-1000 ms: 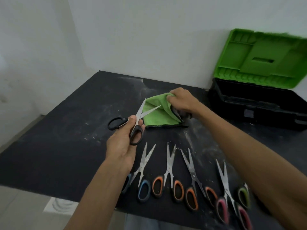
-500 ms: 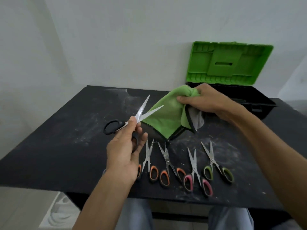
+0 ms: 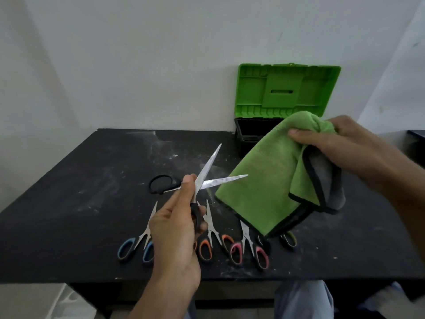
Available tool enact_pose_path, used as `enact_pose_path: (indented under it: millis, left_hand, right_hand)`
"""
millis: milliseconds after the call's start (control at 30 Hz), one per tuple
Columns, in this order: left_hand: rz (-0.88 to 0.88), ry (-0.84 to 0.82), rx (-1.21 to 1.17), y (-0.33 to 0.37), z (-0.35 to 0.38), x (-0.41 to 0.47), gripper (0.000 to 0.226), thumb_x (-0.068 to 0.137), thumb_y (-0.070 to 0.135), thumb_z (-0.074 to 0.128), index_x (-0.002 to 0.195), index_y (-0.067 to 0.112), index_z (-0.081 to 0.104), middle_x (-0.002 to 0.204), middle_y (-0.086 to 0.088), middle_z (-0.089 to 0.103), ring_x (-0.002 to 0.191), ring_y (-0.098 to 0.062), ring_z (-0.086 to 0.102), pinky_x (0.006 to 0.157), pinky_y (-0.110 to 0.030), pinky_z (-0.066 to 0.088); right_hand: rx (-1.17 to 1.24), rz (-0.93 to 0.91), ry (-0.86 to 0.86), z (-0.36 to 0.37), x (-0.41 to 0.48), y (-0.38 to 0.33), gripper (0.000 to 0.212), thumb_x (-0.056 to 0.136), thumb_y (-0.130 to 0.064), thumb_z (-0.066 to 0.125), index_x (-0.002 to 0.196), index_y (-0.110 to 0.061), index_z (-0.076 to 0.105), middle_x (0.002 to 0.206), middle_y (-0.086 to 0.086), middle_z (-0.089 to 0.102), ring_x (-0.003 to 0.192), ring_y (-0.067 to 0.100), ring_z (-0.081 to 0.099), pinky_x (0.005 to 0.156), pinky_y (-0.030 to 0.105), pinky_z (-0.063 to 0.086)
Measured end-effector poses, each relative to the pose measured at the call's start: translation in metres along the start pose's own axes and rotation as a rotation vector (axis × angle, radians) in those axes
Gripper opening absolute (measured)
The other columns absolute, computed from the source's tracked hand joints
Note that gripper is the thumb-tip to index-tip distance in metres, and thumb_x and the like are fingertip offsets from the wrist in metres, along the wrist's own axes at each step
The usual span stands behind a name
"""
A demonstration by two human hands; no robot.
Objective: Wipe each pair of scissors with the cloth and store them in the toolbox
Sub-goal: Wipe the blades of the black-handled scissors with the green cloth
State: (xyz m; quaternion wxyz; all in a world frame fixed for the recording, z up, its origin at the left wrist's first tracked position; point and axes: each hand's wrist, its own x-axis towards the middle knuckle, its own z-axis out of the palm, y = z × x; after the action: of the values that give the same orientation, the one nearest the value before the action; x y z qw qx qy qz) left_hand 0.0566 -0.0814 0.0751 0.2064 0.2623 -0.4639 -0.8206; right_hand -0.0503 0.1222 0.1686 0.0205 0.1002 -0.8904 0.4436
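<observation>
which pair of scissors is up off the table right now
The black-handled scissors, gripped in the left hand with the blades spread. The rest, such as the blue-handled pair and the pink-handled pair, lie on the table.

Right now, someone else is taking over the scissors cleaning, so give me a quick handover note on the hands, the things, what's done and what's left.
Hands: left hand holds black-handled steel scissors, blades open; right hand grips green microfibre cloth beside them.
On the black table, in a row: blue-handled scissors, orange-handled scissors, pink-handled scissors, green-handled scissors partly hidden by the cloth.
At the back, black toolbox with green lid open, contents unseen.
Done: nothing visibly stored.
Left: wipe, store every pair.
</observation>
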Motion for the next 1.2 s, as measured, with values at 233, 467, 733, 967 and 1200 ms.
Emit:
enact_pose_path:
  millis: [233, 467, 733, 967, 1200]
  left_hand:
    - [0.113, -0.079, 0.065, -0.007, 0.010, -0.004, 0.017, 0.085, 0.038, 0.070, 0.083, 0.026, 0.082, 0.073, -0.009, 0.062, 0.063, -0.020, 0.055, 0.055, -0.028, 0.051]
    - [0.203, -0.098, 0.088, -0.006, 0.017, -0.005, 0.016, 0.087, 0.035, 0.068, 0.085, 0.027, 0.082, 0.087, -0.023, 0.073, 0.079, -0.027, 0.064, 0.083, -0.048, 0.059]
    - [0.202, -0.129, 0.072, -0.006, 0.014, -0.008, 0.016, 0.086, 0.036, 0.067, 0.082, 0.030, 0.082, 0.092, -0.011, 0.066, 0.083, -0.024, 0.059, 0.081, -0.045, 0.053]
    - [0.071, -0.227, 0.129, -0.012, 0.008, -0.018, 0.020, 0.085, 0.038, 0.067, 0.086, 0.025, 0.082, 0.089, -0.006, 0.079, 0.090, -0.020, 0.074, 0.086, -0.040, 0.056]
    - [0.125, -0.316, 0.302, -0.013, -0.004, -0.027, 0.013, 0.068, 0.031, 0.079, 0.075, 0.021, 0.082, 0.069, -0.009, 0.075, 0.059, -0.019, 0.061, 0.053, -0.021, 0.052]
  right_hand:
    - [-0.030, -0.090, -0.046, 0.017, -0.025, 0.001, 0.044, 0.094, -0.044, 0.068, 0.073, -0.006, 0.073, 0.061, 0.010, 0.071, 0.054, 0.007, 0.063, 0.061, 0.032, 0.049]
    - [-0.061, -0.407, -0.352, 0.042, -0.053, 0.005, 0.041, 0.094, -0.063, 0.059, 0.114, -0.033, 0.077, 0.084, -0.006, 0.075, 0.066, 0.013, 0.070, 0.059, 0.038, 0.058]
    - [0.064, -0.349, -0.383, 0.056, -0.054, 0.024, 0.024, 0.101, -0.051, 0.060, 0.113, -0.033, 0.071, 0.103, -0.012, 0.078, 0.096, 0.008, 0.074, 0.086, 0.025, 0.058]
    - [0.254, -0.224, -0.305, 0.066, -0.050, 0.037, 0.020, 0.084, -0.038, 0.077, 0.094, -0.023, 0.085, 0.086, -0.003, 0.083, 0.078, 0.012, 0.079, 0.070, 0.032, 0.062]
    - [0.226, -0.210, -0.309, 0.048, -0.061, 0.042, 0.014, 0.092, -0.030, 0.074, 0.092, -0.024, 0.086, 0.089, -0.005, 0.083, 0.082, 0.011, 0.079, 0.072, 0.022, 0.060]
